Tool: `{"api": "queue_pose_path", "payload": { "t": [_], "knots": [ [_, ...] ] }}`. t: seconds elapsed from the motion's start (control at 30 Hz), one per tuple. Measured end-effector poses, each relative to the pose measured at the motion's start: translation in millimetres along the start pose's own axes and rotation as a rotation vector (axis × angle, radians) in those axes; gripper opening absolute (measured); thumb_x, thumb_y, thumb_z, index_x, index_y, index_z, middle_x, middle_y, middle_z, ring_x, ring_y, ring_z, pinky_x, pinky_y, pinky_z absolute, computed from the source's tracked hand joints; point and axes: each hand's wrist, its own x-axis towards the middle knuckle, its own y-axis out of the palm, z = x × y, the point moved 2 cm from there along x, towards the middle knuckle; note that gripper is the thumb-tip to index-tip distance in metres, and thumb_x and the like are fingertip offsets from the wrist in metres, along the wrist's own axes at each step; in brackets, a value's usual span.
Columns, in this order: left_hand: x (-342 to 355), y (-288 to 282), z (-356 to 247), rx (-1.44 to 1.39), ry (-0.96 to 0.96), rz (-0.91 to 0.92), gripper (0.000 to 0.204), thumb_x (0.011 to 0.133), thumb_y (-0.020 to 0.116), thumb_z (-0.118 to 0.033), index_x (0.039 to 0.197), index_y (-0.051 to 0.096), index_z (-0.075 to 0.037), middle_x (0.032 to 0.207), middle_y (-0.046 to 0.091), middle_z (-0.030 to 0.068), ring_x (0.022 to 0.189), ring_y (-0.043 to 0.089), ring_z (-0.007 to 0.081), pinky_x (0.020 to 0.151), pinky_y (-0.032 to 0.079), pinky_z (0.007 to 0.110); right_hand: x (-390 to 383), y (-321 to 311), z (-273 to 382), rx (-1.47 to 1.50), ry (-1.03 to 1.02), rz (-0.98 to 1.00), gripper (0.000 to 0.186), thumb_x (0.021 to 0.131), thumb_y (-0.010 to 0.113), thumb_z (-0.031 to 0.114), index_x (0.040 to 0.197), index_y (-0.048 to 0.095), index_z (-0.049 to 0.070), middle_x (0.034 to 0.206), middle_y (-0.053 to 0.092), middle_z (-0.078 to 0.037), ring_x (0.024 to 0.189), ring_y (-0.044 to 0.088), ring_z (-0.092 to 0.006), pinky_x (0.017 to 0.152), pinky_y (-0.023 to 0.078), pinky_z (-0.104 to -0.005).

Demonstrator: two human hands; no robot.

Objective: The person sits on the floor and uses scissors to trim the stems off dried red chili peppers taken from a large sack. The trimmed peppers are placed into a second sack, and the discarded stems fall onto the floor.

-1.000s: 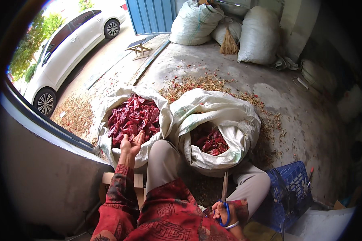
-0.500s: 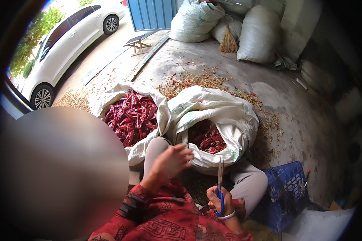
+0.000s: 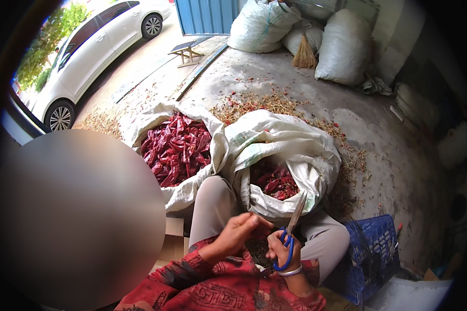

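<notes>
1. The right hand (image 3: 281, 248) is clamped on a pair of blue-handled scissors (image 3: 290, 236), fingers through the loops, with the blades pointing up and away toward the far side.
2. The left hand (image 3: 239, 231) is curled just beside the right one, over the lap. It seems to pinch something small and dark, but what it is cannot be told.
3. Just beyond the hands stands a white sack (image 3: 283, 150) with its mouth rolled open and dried red chillies (image 3: 275, 181) low inside. To its left, a second sack (image 3: 184, 192) is nearly full of chillies (image 3: 176, 147).
4. Stalks and bits (image 3: 275, 103) lie scattered over the concrete floor (image 3: 379, 145) on the far side of the sacks. A blue crate (image 3: 371, 249) sits near on the right.
5. Risk: the hands work very close together, so a hurried snip could nick the left fingers.
6. Risk: the right sack leans against the knee; a shift of the leg could tip it and spill chillies onto the floor.
7. Risk: cut pieces could drop into the lap or miss the sack's mouth, since the hands are held short of it.
</notes>
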Motion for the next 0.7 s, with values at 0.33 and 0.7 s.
{"api": "queue_pose_path", "payload": {
  "t": [0.33, 0.7],
  "knots": [
    [21.2, -267.2, -78.5, 0.508, 0.176, -0.842, 0.028, 0.095, 0.055, -0.024, 0.107, 0.061, 0.000, 0.093, 0.067, 0.0106, 0.077, 0.068, 0.0176, 0.061, 0.056, 0.030, 0.2, -21.9, -33.6, -0.117, 0.110, -0.092, 0.022, 0.086, 0.068, 0.019, 0.082, 0.059, -0.001, 0.060, 0.055, -0.002, 0.049, 0.053, -0.0075, 0.050, 0.051, -0.0253],
    [33.5, -298.7, -30.4, 1.580, 0.037, -0.862, 0.020, 0.079, 0.070, -0.024, 0.088, 0.072, -0.006, 0.084, 0.068, 0.0147, 0.078, 0.066, 0.0337, 0.074, 0.052, 0.041, -1.2, -23.0, -45.2, -0.224, 0.200, -0.111, 0.022, 0.085, 0.069, 0.019, 0.083, 0.060, 0.000, 0.061, 0.056, -0.001, 0.050, 0.054, -0.0077, 0.050, 0.051, -0.0252]
  ]
}}
